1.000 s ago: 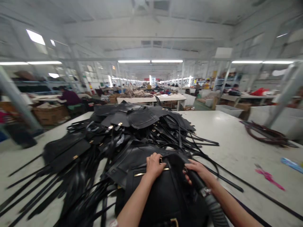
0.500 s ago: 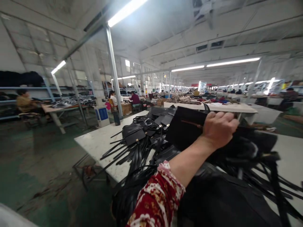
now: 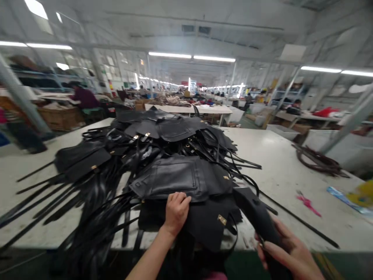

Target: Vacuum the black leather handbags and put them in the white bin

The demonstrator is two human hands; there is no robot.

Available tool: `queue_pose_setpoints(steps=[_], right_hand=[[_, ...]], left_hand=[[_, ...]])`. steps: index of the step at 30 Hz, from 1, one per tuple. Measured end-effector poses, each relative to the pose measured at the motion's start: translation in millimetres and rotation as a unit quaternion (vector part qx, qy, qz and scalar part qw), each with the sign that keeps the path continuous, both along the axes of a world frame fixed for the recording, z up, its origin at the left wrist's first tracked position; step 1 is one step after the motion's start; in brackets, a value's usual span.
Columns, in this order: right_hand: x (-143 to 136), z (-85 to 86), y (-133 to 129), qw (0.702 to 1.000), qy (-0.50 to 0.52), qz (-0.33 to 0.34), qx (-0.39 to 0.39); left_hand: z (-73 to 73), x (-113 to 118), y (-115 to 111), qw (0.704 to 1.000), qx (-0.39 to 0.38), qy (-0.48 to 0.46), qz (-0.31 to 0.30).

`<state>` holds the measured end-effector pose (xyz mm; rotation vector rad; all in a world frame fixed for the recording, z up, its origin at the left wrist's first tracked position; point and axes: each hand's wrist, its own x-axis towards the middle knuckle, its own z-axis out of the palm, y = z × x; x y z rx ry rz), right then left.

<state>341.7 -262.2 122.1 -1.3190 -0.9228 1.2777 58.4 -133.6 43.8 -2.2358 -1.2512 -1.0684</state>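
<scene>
A big heap of black leather bag panels and straps [image 3: 157, 155] covers the left half of a long white table [image 3: 276, 163]. My left hand [image 3: 175, 212] grips the near edge of a black leather bag piece [image 3: 204, 221] with a gold clasp, lying at the table's front edge. My right hand [image 3: 288, 252] holds a black tool [image 3: 256, 212] with a long snout that points up and left toward the leather piece. Its lower end is hidden behind my hand.
Dark brown straps [image 3: 317, 161] lie coiled at the table's right side. A pink scrap [image 3: 307, 203] and a blue-and-yellow packet [image 3: 349, 198] sit near the right edge. Other worktables, boxes and seated workers fill the hall behind; a person [image 3: 84, 99] sits at the back left.
The view swung left and back to the table. The bag I held earlier is gone from my hands; my left hand now grips a flat leather piece and the black tool sits lower right.
</scene>
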Motion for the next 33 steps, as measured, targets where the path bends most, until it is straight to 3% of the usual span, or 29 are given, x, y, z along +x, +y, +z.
queue_pose_setpoints(steps=[4,8,14,19,22,24,27,30,33], right_hand=[[-29.4,9.2,9.3,0.998,0.028,0.056,0.015],[-44.6,10.3,24.3,0.991,0.007,0.137,-0.008],[-70.4,3.8,65.0,0.973,-0.030,0.228,-0.022],[-97.2,-1.2,113.1,0.970,-0.053,0.236,-0.013],[-103.6,9.4,131.5,0.982,-0.064,0.174,0.039],[-97.6,18.7,131.5,0.984,-0.075,0.146,0.062],[-78.7,25.6,116.1,0.973,-0.091,0.210,0.032],[-66.2,20.3,99.9,0.956,-0.098,0.275,-0.034],[-71.9,10.9,97.8,0.952,-0.107,0.281,-0.058]], left_hand=[[-0.5,-1.2,1.9,0.999,-0.041,-0.017,-0.008],[-5.0,0.7,1.2,0.999,-0.033,-0.040,-0.004],[-9.8,2.9,-1.4,0.996,-0.065,-0.065,0.004],[-7.5,4.0,-2.7,0.995,-0.087,-0.055,0.011],[-7.8,4.4,-3.6,0.994,-0.092,-0.058,0.021],[-9.5,4.1,-4.4,0.993,-0.093,-0.068,0.028],[-13.3,3.7,-4.8,0.992,-0.090,-0.087,0.024],[-16.5,3.9,-4.8,0.990,-0.096,-0.101,0.021],[-16.9,4.4,-4.5,0.988,-0.111,-0.105,0.024]])
